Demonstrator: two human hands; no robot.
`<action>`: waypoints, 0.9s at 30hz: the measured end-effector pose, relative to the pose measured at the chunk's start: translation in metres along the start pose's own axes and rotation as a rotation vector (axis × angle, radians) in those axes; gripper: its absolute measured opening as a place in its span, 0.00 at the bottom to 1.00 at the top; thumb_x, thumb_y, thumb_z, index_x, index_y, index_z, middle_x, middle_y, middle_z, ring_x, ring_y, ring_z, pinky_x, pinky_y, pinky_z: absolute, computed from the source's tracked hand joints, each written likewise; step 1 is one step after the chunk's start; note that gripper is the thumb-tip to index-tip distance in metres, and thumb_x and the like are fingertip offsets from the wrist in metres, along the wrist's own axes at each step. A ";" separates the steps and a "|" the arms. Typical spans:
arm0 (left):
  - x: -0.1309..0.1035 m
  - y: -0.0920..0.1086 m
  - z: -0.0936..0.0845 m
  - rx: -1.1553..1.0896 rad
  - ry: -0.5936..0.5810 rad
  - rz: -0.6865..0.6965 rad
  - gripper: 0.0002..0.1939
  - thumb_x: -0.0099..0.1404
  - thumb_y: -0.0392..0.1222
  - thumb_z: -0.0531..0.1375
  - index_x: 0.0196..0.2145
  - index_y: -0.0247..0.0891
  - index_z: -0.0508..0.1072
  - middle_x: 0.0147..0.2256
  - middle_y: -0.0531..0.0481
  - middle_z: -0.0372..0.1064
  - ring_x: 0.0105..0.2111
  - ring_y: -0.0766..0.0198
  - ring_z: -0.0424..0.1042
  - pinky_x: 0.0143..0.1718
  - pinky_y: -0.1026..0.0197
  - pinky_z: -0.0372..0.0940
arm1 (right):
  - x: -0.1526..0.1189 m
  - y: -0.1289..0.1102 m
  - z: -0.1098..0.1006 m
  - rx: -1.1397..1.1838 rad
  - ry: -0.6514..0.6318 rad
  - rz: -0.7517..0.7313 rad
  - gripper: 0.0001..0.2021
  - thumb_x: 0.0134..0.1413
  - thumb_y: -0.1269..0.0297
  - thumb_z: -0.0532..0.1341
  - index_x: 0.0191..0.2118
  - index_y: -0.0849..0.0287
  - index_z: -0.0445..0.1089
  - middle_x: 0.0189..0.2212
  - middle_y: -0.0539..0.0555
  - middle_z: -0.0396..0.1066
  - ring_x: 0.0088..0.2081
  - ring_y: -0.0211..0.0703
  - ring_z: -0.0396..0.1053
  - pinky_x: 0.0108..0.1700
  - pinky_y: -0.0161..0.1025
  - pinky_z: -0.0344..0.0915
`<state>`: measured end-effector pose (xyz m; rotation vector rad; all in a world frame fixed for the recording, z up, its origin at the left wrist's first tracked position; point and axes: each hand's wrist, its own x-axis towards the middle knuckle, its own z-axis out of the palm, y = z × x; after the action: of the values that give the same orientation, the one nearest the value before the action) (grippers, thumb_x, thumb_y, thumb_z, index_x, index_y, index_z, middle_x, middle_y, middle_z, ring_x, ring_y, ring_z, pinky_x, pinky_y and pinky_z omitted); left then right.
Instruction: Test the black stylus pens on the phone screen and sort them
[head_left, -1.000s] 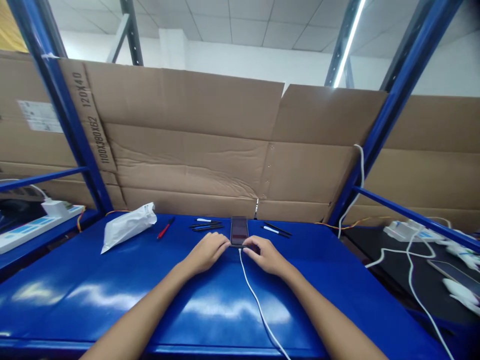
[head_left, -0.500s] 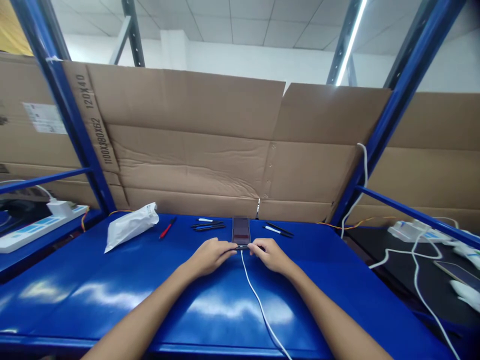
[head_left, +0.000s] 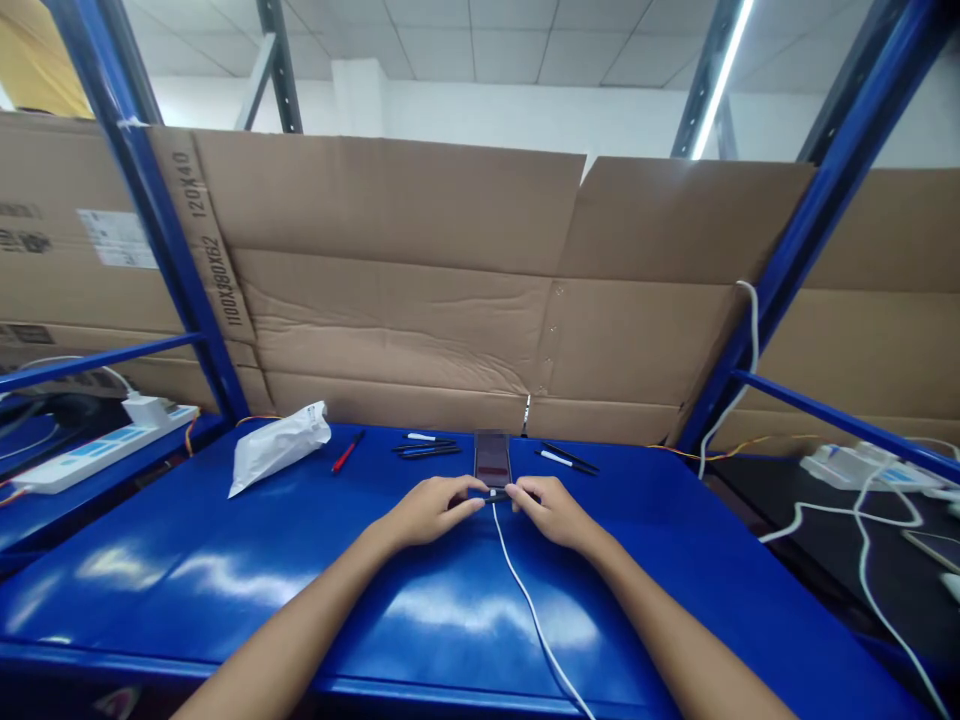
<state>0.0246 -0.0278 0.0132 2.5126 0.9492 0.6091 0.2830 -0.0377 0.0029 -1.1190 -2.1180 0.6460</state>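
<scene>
A short dark stick that looks like a black pen (head_left: 496, 498) lies crosswise between my hands, just in front of a phone (head_left: 493, 460). My right hand (head_left: 551, 508) pinches its right end between thumb and fingers. At the left end, my left hand (head_left: 436, 510) has its thumb and forefinger parted, with the thumb tip close to or touching the pen. From the phone's near end a white cable (head_left: 527, 600) runs toward me over the table. Part of the pen is covered by my fingers.
Several pens (head_left: 427, 450) lie left of the phone, and two pens (head_left: 568, 460) lie right of it. A red pen (head_left: 347, 452) and a white pouch (head_left: 277, 448) are farther left on the blue table (head_left: 300, 560). Cardboard (head_left: 405, 320) walls off the back.
My left thumb and forefinger have spread apart at the pen's left end. My right hand keeps its pinch. The whole view has shifted slightly, with the scene moving right.
</scene>
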 end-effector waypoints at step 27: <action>0.002 0.002 0.001 0.044 -0.001 -0.007 0.21 0.79 0.51 0.46 0.51 0.43 0.76 0.33 0.52 0.78 0.32 0.60 0.75 0.37 0.64 0.63 | -0.001 -0.006 -0.001 0.059 0.055 -0.057 0.08 0.61 0.59 0.65 0.36 0.58 0.74 0.32 0.52 0.74 0.34 0.42 0.69 0.37 0.37 0.63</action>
<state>0.0277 -0.0280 0.0137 2.5465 0.9815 0.5911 0.2809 -0.0418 0.0076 -1.0295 -2.0633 0.6393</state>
